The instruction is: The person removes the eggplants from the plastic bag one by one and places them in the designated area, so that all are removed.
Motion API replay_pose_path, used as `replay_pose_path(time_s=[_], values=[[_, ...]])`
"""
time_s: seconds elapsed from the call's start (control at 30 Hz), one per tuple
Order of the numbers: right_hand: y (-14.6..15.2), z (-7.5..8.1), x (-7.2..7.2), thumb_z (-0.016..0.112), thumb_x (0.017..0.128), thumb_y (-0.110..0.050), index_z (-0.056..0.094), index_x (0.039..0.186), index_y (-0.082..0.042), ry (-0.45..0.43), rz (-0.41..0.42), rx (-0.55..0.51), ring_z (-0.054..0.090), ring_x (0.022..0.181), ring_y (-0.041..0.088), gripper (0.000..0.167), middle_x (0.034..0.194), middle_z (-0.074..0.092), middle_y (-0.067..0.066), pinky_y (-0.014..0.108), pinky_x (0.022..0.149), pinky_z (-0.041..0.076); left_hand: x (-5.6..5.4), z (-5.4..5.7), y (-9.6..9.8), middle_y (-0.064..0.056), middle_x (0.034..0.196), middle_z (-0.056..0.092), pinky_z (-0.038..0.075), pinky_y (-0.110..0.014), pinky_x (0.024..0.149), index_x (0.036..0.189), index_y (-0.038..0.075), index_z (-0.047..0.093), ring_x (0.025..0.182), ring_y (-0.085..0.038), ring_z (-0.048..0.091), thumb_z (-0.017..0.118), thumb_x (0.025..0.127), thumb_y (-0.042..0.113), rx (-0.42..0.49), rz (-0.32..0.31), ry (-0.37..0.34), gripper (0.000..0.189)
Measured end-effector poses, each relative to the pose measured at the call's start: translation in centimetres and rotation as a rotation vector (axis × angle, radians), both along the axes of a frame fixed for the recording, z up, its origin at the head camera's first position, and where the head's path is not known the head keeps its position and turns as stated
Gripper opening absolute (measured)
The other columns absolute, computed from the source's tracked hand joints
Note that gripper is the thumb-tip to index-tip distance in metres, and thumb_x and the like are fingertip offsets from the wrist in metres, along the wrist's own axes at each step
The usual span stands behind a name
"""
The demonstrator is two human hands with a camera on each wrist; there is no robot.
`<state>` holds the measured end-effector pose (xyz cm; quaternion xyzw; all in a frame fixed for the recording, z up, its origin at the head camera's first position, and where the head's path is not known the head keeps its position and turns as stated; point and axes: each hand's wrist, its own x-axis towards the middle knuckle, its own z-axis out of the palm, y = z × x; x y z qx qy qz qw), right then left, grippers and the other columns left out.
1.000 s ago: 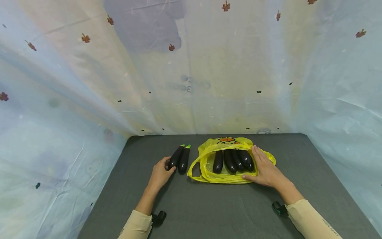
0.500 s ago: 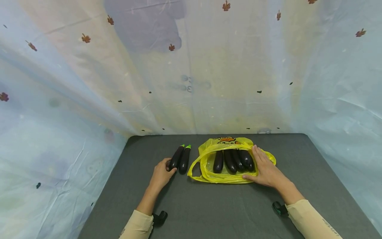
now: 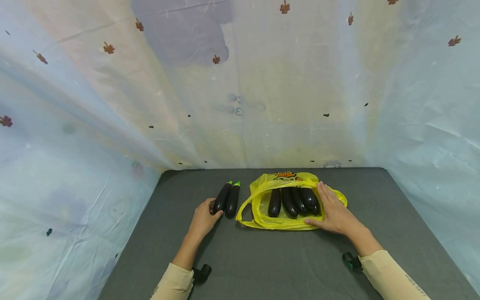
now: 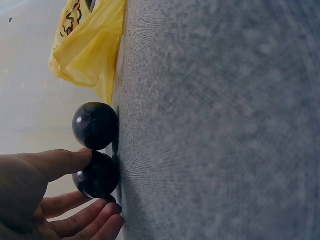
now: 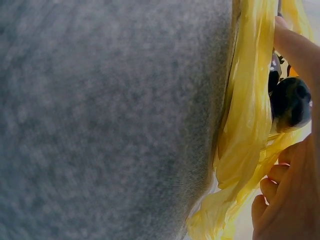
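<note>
Two dark eggplants with green stem ends lie side by side left of the bag. My left hand (image 3: pixel 203 217) holds the left eggplant (image 3: pixel 223 198) near its rounded end, thumb on one side and fingers on the other. Right beside it is the second eggplant (image 3: pixel 232 201); the left wrist view shows both round ends close to the tabletop. A yellow plastic bag (image 3: pixel 258 223) lies with its mouth facing me and several eggplants (image 3: pixel 288 202) inside. My right hand (image 3: pixel 333 214) rests against the bag's right side, fingers extended, thumb spread across the lower rim.
The grey tabletop (image 3: pixel 262 262) carries the bag and eggplants. Behind and along both sides hang pale printed sheets (image 3: pixel 243 125), close to the table's far edge. A loop-shaped bag handle (image 3: pixel 245 204) sticks out toward the loose eggplants.
</note>
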<state>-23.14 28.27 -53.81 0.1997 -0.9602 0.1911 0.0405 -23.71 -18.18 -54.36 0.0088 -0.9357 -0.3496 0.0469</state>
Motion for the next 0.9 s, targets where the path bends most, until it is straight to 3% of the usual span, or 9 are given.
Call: replay_pose_path(time_s=[0.27, 0.9], values=[[0.16, 0.11, -0.05, 0.078, 0.088, -0.07, 0.003, 0.17, 0.004, -0.043, -0.007, 0.01, 0.01, 0.162, 0.05, 0.134, 0.176, 0.004, 0.03, 0.069, 0.126, 0.018, 0.17, 0.19, -0.1, -0.018, 0.118, 0.072, 0.057, -0.053, 0.091, 0.145, 0.0, 0.063, 0.106, -0.032, 0.069, 0.084, 0.096, 0.02, 0.005, -0.005, 0.003, 0.057], [0.17, 0.04, -0.08, 0.079, 0.088, -0.069, 0.005, 0.17, 0.005, -0.019, 0.007, -0.001, 0.011, 0.162, 0.051, 0.133, 0.176, 0.005, 0.03, 0.068, 0.127, 0.017, 0.17, 0.45, -0.65, -0.02, 0.123, 0.07, 0.058, -0.054, 0.091, 0.147, 0.0, 0.06, 0.108, -0.034, 0.069, 0.082, 0.098, 0.023, 0.0, 0.015, -0.002, 0.058]])
